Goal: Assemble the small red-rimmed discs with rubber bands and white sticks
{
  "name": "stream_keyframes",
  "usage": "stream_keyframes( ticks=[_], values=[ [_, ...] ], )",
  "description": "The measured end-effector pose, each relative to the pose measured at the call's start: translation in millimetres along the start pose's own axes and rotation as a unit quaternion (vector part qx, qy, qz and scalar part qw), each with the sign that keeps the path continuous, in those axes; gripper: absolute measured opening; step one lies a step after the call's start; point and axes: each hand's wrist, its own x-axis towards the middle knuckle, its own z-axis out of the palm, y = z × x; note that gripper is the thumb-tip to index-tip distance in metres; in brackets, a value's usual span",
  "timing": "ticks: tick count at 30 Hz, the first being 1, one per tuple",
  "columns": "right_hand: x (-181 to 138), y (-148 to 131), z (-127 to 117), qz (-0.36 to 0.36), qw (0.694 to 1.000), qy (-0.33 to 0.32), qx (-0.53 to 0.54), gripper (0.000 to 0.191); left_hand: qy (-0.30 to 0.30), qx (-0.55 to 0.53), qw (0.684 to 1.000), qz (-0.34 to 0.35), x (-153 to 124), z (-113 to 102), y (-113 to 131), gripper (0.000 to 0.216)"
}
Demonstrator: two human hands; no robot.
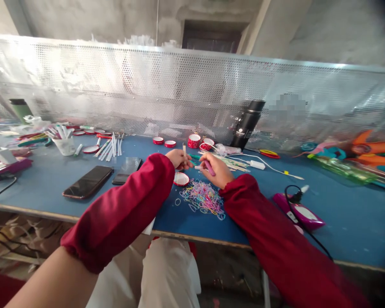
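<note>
My left hand pinches a small white stick that points upward. My right hand is closed around a purple pen-like tool, close beside the left hand. Both arms wear dark red sleeves. Just below the hands lies a pile of small coloured rubber bands on the blue table. A red-rimmed white lid sits under my left wrist. More white sticks and a green one lie beyond my right hand.
Two dark phones lie left of my arms. Red lids, a white cup of sticks, a black cylinder and a perforated metal screen stand behind. A purple device with cable and orange toys are at right.
</note>
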Motion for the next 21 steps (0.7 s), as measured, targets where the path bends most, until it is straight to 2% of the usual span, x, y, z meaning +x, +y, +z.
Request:
stream_keyframes(
  ticks=[2, 4, 7, 9, 10, 12, 15, 18, 21],
  values=[
    [-1, 0, 1, -0.006, 0.999, -0.028, -0.036, 0.030, -0.002, 0.029, 1.000, 0.000, -2, 0, 0, 0.019],
    [0, -2, 0, -0.005, 0.999, -0.003, -0.043, 0.031, -0.001, 0.039, 0.999, -0.003, -5, 1, 2, 0.020],
    [1, -13, -8, 0.004, 0.993, 0.118, -0.015, 0.026, 0.011, 0.025, 1.000, 0.014, -7, 5, 3, 0.020],
    [-1, -27, -13, -0.006, 0.977, 0.211, 0.012, 0.022, 0.008, 0.007, 0.999, 0.036, -7, 8, 2, 0.020],
    [-3, -34, -14, -0.015, 0.971, 0.237, 0.031, 0.020, 0.000, -0.001, 0.999, 0.043, -6, 10, 1, 0.020],
    [-7, -47, -14, -0.032, 0.966, 0.246, 0.073, 0.019, -0.023, -0.023, 0.998, 0.050, -3, 15, -2, 0.021],
    [-11, -56, -9, -0.047, 0.968, 0.228, 0.090, 0.028, -0.043, -0.052, 0.997, 0.033, -1, 22, -4, 0.021],
    [-11, -54, -4, -0.035, 0.972, 0.214, 0.086, 0.032, -0.050, -0.063, 0.997, 0.005, -2, 25, -4, 0.019],
    [-9, -44, 1, -0.011, 0.969, 0.212, 0.125, 0.024, -0.054, -0.067, 0.996, -0.004, -5, 26, -3, 0.019]
  ],
)
